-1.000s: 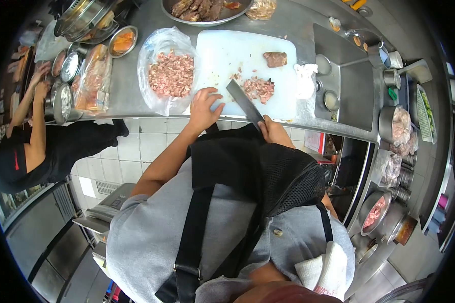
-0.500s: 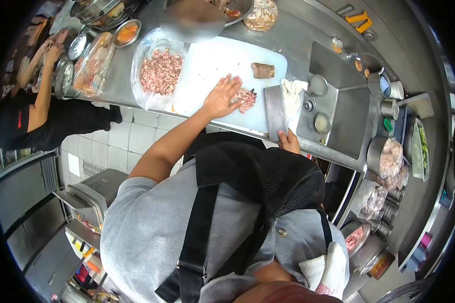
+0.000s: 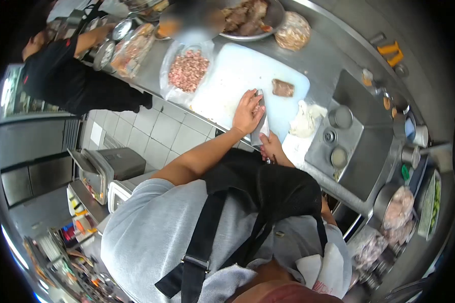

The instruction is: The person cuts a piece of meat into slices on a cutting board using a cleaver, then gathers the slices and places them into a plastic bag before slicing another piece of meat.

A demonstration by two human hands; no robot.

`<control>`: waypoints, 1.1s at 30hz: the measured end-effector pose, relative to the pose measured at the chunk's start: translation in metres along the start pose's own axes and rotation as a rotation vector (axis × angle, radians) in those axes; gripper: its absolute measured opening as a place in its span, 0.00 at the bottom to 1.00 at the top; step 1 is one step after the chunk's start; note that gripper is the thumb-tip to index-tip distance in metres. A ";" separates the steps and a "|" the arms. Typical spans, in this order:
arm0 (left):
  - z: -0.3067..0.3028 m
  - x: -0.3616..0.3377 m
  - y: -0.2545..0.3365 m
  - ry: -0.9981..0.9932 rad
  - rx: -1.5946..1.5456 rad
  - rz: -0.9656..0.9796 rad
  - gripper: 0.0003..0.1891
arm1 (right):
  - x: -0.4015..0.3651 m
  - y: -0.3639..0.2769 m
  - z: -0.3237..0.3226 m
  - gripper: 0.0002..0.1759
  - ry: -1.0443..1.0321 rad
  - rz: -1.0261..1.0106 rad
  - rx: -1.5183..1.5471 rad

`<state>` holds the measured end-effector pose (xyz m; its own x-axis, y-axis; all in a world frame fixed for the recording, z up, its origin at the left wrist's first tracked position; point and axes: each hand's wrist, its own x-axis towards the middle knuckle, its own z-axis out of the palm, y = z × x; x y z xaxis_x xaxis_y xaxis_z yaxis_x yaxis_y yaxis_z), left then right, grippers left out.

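Observation:
My right hand point(image 3: 271, 146) grips a cleaver point(image 3: 260, 132) by its handle at the near edge of the cutting board. The broad blade is tipped up on its edge and points away from me. Against its left side lies my left hand point(image 3: 247, 114), fingers stretched along the steel. The small pile of chopped meat is hidden by hand and blade. A brown block of meat point(image 3: 283, 88) sits farther back on the white cutting board point(image 3: 232, 65). Left of the board, a clear plastic bag point(image 3: 166, 81) lies opened around diced pink meat point(image 3: 188, 70).
A crumpled white cloth point(image 3: 307, 118) lies right of the board, beside a sink point(image 3: 361, 156) with metal containers. A metal bowl of meat point(image 3: 247, 20) and a bagged item point(image 3: 292, 31) stand behind. At the far left a co-worker in black point(image 3: 71, 81) reaches over the counter.
The cleaver has moved left from the board's right edge and turned up on its edge. My left hand has come off the board onto the blade. The view has turned.

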<state>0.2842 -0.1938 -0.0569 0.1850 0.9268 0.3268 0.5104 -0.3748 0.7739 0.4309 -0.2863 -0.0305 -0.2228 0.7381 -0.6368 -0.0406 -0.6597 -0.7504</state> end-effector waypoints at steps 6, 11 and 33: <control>-0.020 0.025 -0.021 0.405 -0.038 -0.136 0.15 | 0.031 -0.046 0.028 0.16 -0.090 -0.028 -0.165; -0.129 0.104 -0.023 0.622 -0.001 0.020 0.12 | 0.062 -0.129 0.090 0.14 -0.172 -0.282 -0.289; -0.171 0.109 -0.092 0.128 -0.509 -0.159 0.11 | -0.021 -0.006 0.016 0.18 0.675 -0.134 -0.902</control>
<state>0.1136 -0.0621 0.0002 0.0192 0.9745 0.2235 0.0466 -0.2241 0.9734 0.4204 -0.2998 -0.0094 0.3127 0.9006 -0.3019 0.7528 -0.4288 -0.4994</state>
